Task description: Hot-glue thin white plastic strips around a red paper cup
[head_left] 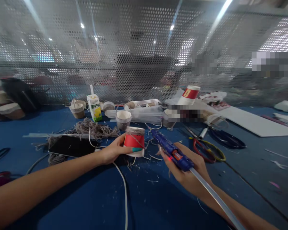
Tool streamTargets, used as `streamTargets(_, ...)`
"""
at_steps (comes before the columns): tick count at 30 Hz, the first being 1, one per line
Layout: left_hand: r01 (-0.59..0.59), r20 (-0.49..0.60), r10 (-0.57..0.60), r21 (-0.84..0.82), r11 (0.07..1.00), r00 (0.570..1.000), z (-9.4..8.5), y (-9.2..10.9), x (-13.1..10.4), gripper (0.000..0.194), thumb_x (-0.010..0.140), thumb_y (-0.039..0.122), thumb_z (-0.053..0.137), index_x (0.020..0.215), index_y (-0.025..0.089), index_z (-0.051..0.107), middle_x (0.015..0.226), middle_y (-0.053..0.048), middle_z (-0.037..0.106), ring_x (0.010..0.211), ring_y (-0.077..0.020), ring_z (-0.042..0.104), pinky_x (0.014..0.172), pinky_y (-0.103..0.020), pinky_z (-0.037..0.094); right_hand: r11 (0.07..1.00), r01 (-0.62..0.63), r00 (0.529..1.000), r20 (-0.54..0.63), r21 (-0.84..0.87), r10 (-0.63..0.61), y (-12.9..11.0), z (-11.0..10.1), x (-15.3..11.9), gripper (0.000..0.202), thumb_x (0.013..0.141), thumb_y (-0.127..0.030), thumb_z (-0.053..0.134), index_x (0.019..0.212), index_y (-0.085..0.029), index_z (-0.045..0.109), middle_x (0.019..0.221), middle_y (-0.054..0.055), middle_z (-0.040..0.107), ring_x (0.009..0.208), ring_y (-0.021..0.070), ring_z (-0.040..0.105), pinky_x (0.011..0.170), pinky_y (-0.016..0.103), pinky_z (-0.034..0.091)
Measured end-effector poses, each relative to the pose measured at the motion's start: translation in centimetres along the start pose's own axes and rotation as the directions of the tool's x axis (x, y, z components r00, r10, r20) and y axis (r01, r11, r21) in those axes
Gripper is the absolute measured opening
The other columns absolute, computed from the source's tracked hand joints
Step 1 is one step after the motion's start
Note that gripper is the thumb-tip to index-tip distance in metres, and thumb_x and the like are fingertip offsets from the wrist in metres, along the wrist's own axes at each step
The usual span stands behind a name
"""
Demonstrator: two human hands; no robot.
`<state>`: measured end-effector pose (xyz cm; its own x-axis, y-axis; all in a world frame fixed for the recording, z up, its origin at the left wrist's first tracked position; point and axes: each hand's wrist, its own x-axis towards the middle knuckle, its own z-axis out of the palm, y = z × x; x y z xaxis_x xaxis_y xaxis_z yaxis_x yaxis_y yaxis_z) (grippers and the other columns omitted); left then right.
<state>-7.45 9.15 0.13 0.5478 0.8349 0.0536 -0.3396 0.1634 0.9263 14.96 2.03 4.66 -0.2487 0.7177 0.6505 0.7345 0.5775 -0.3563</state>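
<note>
My left hand (114, 149) is closed around a red and white paper cup (133, 141), thumb across its front. Grey yarn is wound round the upper rim of this cup, and a strand hangs down its side. In my right hand (189, 169) is a blue hot glue gun (169, 147) with a red light lit and a long clear glue stick (214, 195) coming out of its rear. The gun's nozzle points away and to the left, apart from the cup. A tangle of grey yarn (93, 127) lies behind my left hand, beside a black phone-like slab (73, 146).
Behind stand a small yarn-trimmed bucket (123, 119), a juice carton (94, 107) with a straw and a stack of paper cups (190, 95). Scissors (204, 150) and a dark blue cable coil (227, 139) lie right. A white cord (124, 191) crosses the blue table (91, 198).
</note>
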Motion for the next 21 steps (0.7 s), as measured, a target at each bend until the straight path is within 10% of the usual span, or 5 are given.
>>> streamTargets(21, -0.032, -0.175, 0.044, 0.068, 0.997, 0.984, 1.3, 0.2, -0.1, 0.064, 0.048, 0.02, 0.087, 0.101, 0.017, 0.05, 0.092, -0.005, 0.064, 0.082, -0.0189, 0.062, 0.083, -0.038, 0.048, 0.967, 0.255, 0.966, 0.045, -0.008, -0.254, 0.7, 0.8, -0.6, 0.005, 0.081, -0.022, 0.057, 0.084, -0.023, 0.052, 0.074, 0.002, 0.063, 0.06, 0.0134, 0.06, 0.053, 0.024, 0.047)
